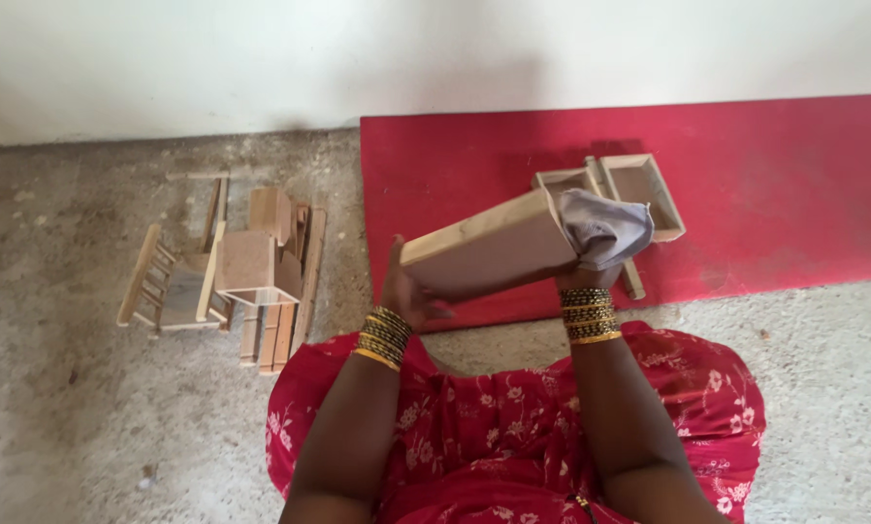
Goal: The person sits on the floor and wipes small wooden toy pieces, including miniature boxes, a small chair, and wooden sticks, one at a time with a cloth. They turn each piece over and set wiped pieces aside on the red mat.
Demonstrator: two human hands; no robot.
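I hold a small wooden box (484, 247) up in front of me, tilted with its far end higher. My left hand (404, 291) grips its near lower end. My right hand (591, 267) is mostly hidden under a grey cloth (605, 228) that it presses against the box's far end. Gold and dark bangles sit on both wrists. Behind the cloth, two open wooden boxes (639, 189) lie on a red mat (746, 184).
A pile of small wooden pieces (256, 267), with a ladder-like frame (149, 281) and slats, lies on the rough concrete floor at the left. A white wall runs along the back. My red flowered clothing fills the bottom of the view.
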